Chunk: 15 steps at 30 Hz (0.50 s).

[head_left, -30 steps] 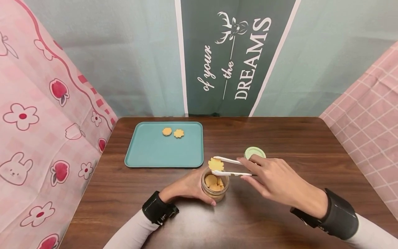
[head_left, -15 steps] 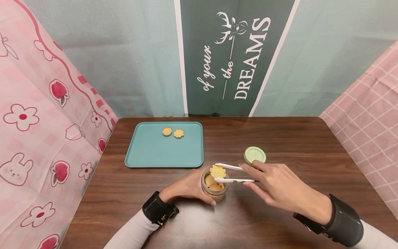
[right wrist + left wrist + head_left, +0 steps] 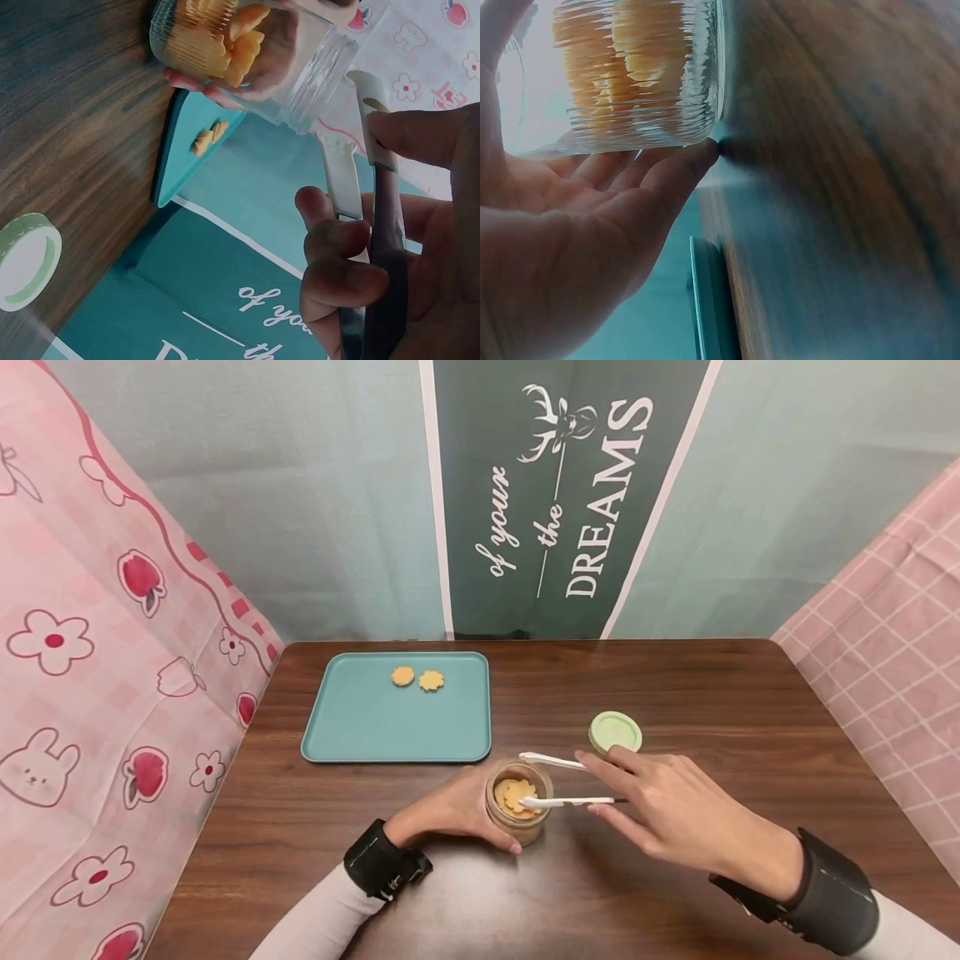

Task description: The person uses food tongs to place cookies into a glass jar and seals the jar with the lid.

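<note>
A ribbed glass jar point(image 3: 528, 835) stands upright on the table, partly filled with golden flower-shaped crackers point(image 3: 516, 793). Curled round its left side, my left hand point(image 3: 456, 808) steadies it; the left wrist view shows fingers and thumb against the glass point(image 3: 630, 124). My right hand point(image 3: 667, 806) holds a pair of tongs point(image 3: 570, 802) with white tips and metal arms. Spread apart, the tong tips hover at the jar's mouth with nothing between them. In the right wrist view the thumb presses one arm of the tongs point(image 3: 386, 232) while fingers wrap the other.
A teal tray point(image 3: 397, 731) lies at the back left, bearing two crackers, a rounder one point(image 3: 402, 676) and a flower-shaped one point(image 3: 431, 681). Behind the right hand rests a light green lid point(image 3: 615, 732). Fabric hangings border the wooden table point(image 3: 712, 693) at the back and sides.
The tongs came down and right over the jar and spread, and the cracker between them dropped onto the others inside. The left hand and jar stayed in place.
</note>
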{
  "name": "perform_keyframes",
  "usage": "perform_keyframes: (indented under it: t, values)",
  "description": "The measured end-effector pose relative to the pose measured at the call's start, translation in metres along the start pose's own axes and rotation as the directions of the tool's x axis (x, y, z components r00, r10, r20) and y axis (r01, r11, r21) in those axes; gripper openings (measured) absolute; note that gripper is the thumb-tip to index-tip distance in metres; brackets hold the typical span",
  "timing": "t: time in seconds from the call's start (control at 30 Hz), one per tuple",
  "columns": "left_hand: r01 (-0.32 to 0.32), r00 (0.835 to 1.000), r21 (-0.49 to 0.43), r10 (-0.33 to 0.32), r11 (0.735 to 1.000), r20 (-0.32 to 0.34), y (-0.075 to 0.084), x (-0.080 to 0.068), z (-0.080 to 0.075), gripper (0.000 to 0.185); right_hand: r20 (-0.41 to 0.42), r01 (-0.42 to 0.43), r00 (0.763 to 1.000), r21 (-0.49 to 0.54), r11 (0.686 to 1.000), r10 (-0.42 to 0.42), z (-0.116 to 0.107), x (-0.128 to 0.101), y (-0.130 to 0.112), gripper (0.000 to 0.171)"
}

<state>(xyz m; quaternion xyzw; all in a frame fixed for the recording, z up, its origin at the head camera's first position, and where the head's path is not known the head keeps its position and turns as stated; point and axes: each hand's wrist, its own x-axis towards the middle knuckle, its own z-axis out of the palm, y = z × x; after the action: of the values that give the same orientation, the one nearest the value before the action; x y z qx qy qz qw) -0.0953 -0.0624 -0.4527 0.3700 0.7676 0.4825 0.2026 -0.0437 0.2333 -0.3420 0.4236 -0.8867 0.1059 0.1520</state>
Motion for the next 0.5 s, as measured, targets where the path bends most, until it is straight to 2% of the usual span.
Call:
perform_keyframes:
  t: [0.27,0.5]
  values:
    - [0.002,1.000,0.065,-0.002,0.998,-0.009,0.0013,0.0013,-0.0011,0.090,-0.006,-0.004,1.000,-0.008,1.000,0.004,-0.0003,0.0030,0.0027,0.057]
    - [0.005,1.000,-0.003,-0.005,1.000,-0.005,0.0025,0.0020,-0.0014,0.093,-0.024,-0.008,1.000,-0.013,1.000,0.008,0.0006,0.0064,0.0069,0.059]
